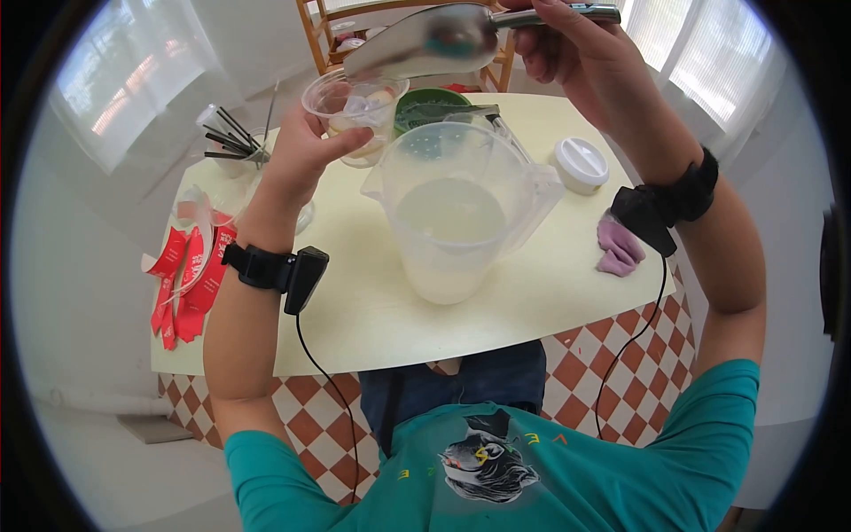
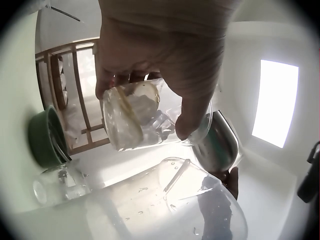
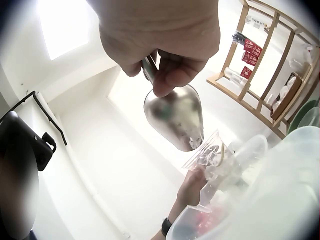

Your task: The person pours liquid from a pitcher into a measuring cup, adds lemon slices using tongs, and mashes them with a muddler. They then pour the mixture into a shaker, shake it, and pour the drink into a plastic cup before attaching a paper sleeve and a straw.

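Note:
My left hand (image 1: 301,155) grips a clear plastic cup (image 1: 365,115) round its side, above the far part of the table. Ice and pale slices, possibly lemon, show through the wall of the cup in the left wrist view. Up at the right, my right hand (image 1: 581,44) holds a metal ice scoop (image 1: 430,44) by its handle. The scoop's lip tilts down right over the cup's mouth, and a few ice pieces (image 3: 194,141) show at that lip in the right wrist view. Just nearer to me stands a large translucent pitcher (image 1: 452,213), partly filled with cloudy liquid.
Behind the pitcher are a green bowl (image 1: 430,106) and metal tongs (image 1: 510,137). A white lid (image 1: 581,164) and a purple cloth (image 1: 619,246) lie at the right. Red paper strips (image 1: 191,284) and a container of black straws (image 1: 235,146) are at the left.

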`<state>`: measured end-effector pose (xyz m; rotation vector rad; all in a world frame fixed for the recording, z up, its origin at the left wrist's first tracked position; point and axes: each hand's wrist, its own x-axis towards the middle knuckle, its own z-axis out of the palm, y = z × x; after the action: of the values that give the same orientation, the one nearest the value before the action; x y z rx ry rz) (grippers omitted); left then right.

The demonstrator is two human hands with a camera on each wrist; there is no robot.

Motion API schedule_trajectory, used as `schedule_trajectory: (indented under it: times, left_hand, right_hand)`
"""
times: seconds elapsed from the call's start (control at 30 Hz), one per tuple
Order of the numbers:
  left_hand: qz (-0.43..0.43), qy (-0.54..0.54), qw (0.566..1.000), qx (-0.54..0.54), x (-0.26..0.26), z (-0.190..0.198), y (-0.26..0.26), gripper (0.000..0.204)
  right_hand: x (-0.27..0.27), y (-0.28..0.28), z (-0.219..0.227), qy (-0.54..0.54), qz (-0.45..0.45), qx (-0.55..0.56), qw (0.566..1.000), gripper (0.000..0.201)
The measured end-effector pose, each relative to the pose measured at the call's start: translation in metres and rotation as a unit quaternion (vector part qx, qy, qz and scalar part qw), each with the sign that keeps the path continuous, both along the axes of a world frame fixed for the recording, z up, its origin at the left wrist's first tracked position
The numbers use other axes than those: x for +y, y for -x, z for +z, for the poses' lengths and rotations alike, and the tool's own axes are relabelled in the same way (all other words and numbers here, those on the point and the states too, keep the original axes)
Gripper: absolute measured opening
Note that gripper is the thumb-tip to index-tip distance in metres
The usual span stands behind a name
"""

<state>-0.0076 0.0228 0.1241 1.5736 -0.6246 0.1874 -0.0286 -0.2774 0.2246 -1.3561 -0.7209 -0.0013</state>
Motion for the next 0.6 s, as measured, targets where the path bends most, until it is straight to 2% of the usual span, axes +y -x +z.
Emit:
schedule_trajectory:
  times: [0.03,0.17,0.3,0.37,0.43,0.5,0.57,0.6]
  left_hand:
    - [-0.005,0.028,0.999,0.020,-0.002,-0.006,-0.001,0.070]
    - [-0.011,0.026,0.999,0.017,-0.008,-0.019,-0.003,0.070]
    - [-0.015,0.021,0.999,0.035,-0.007,-0.022,-0.009,0.072]
    - [-0.014,0.020,0.999,0.041,-0.002,-0.024,-0.014,0.073]
    - [-0.004,0.028,0.999,0.017,0.002,-0.027,-0.018,0.071]
    - [-0.004,0.026,0.999,0.024,0.006,-0.028,-0.019,0.072]
    - [-0.005,0.026,0.999,0.032,0.008,-0.033,-0.021,0.072]
    - [0.001,0.026,0.999,0.035,0.009,-0.037,-0.023,0.072]
  right_hand:
    - [-0.001,0.002,-0.001,0.001,-0.003,0.018,1.000,0.024]
    - [-0.005,-0.003,-0.009,0.005,-0.003,0.058,0.998,0.023]
    - [-0.016,-0.009,-0.010,-0.008,-0.040,0.028,0.999,0.022]
    - [-0.040,-0.020,-0.009,-0.013,-0.126,-0.035,0.991,0.021]
    - [-0.062,-0.030,-0.016,-0.022,-0.157,-0.043,0.986,0.023]
    - [-0.078,-0.037,-0.031,0.090,-0.314,-0.100,0.940,0.025]
    - [-0.093,-0.053,-0.062,0.122,-0.335,-0.086,0.930,0.025]
    - [-0.098,-0.063,-0.079,0.154,-0.361,-0.043,0.919,0.026]
